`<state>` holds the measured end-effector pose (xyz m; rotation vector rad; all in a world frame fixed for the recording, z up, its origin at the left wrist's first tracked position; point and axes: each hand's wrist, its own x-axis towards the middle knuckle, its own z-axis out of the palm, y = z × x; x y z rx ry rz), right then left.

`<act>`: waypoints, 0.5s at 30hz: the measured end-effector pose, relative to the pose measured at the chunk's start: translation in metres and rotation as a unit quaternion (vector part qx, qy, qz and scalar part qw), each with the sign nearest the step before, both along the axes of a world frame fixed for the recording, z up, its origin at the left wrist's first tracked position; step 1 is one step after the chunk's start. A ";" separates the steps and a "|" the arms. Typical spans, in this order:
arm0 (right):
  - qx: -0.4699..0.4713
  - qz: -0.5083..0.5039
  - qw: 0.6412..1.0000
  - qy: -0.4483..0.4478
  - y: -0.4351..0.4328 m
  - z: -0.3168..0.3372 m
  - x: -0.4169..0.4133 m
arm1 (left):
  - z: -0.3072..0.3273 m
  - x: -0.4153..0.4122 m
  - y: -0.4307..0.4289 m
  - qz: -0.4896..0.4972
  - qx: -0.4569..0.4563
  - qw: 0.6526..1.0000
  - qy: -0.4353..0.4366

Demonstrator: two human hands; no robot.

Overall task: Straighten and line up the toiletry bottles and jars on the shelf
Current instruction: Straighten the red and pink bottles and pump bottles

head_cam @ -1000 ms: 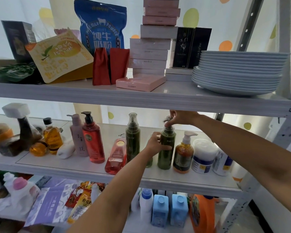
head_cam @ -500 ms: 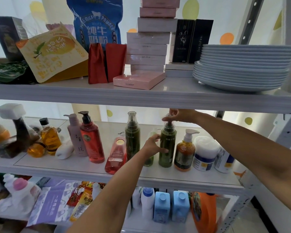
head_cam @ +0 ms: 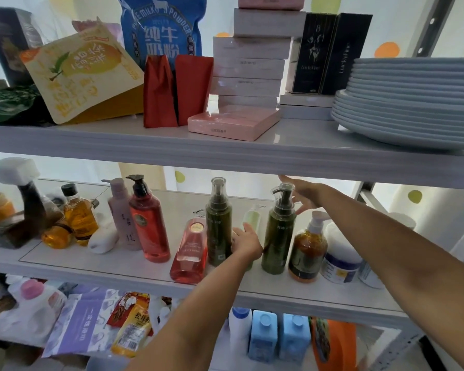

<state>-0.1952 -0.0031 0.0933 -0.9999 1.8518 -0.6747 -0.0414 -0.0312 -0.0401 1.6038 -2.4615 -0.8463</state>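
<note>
On the middle shelf [head_cam: 118, 269] stands a row of toiletries: a mauve pump bottle [head_cam: 122, 215], a red pump bottle [head_cam: 149, 226], a leaning pink bottle [head_cam: 190, 253], a dark green capped bottle [head_cam: 219, 228], a dark green pump bottle [head_cam: 277, 236], an amber pump bottle [head_cam: 307, 253] and a white jar [head_cam: 342, 261]. My left hand [head_cam: 245, 243] sits between the two green bottles, its fingers reaching to a small pale green bottle [head_cam: 253, 218] behind them. My right hand [head_cam: 303, 194] hovers with fingers spread just behind the pump head, holding nothing.
The upper shelf's edge [head_cam: 225, 159] runs close above my right hand; it carries stacked plates [head_cam: 413, 103], boxes and pouches. Amber oil bottles [head_cam: 79, 218] and a brown bottle [head_cam: 32, 204] crowd the shelf's left end. Detergent bottles [head_cam: 263, 336] stand on the shelf below.
My right hand has lifted off the green pump bottle's head and spread open behind it. My left hand has let go of that bottle's body and shifted left toward the small pale bottle.
</note>
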 end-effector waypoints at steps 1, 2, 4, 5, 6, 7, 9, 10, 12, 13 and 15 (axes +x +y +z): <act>0.000 0.005 1.000 -0.006 -0.005 -0.003 -0.001 | -0.002 -0.002 -0.001 -0.002 -0.004 1.000 -0.012; 0.001 0.011 1.000 -0.016 -0.010 -0.005 -0.002 | -0.004 -0.004 -0.001 -0.002 -0.014 1.000 -0.027; 0.008 0.012 0.999 -0.037 -0.017 -0.012 -0.005 | -0.005 -0.008 -0.001 -0.004 -0.041 0.997 -0.058; 0.010 0.007 0.999 -0.045 -0.020 -0.015 -0.005 | -0.006 -0.009 -0.002 -0.002 -0.054 0.996 -0.066; 0.008 -0.002 0.998 -0.056 -0.022 -0.017 -0.006 | -0.006 -0.010 -0.002 0.003 -0.062 0.996 -0.061; 0.006 -0.015 0.997 -0.070 -0.023 -0.018 -0.006 | -0.006 -0.010 -0.002 0.012 -0.060 0.997 -0.047; 0.002 -0.037 0.994 -0.099 -0.025 -0.018 -0.006 | -0.004 -0.008 -0.001 0.037 -0.034 0.999 -0.001; -0.003 -0.045 0.993 -0.113 -0.025 -0.017 -0.006 | -0.004 -0.007 -0.001 0.050 -0.023 0.998 0.026; -0.013 -0.056 0.990 -0.130 -0.025 -0.016 -0.005 | -0.006 -0.003 0.001 0.059 -0.009 0.996 0.070; -0.014 -0.054 0.990 -0.131 -0.027 -0.016 -0.006 | -0.007 -0.001 0.002 0.058 -0.004 0.995 0.087; -0.035 -0.057 0.990 -0.123 -0.030 -0.014 -0.007 | -0.009 0.004 0.003 0.053 -0.004 0.991 0.121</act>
